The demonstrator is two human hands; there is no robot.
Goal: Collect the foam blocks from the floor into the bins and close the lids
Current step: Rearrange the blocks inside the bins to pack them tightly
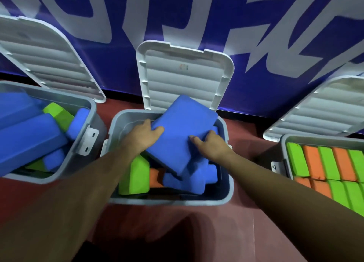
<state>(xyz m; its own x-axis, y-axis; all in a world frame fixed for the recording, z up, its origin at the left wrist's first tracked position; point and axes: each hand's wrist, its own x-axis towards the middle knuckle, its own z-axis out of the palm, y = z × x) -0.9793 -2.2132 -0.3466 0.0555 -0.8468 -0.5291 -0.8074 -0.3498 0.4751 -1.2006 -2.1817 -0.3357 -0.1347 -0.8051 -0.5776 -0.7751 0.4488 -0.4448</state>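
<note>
**A:** Hands?

**B:** Both are on one flat blue block. The left hand grips its left edge with the thumb on the top face. The right hand grips the right edge with the fingers curled over the top. The block is tilted over the middle bin, low end on the pile. I can't tell whether the high end touches the lid.

**A:** What's in that bin?

**B:** A green block, an orange block and another blue block, all loose. Looks about half full.

**A:** The others?

**B:** The left bin is heaped with blue and green blocks, some above the rim. The right bin has neat rows of green and orange.

**A:** Progress?

**B:** Late stage, I'd say. There are no loose blocks on the visible floor, but the view is limited. All three lids are open, including the left lid and the right lid, so none of the closing is done. The left heap likely needs flattening before its lid will shut.
</note>
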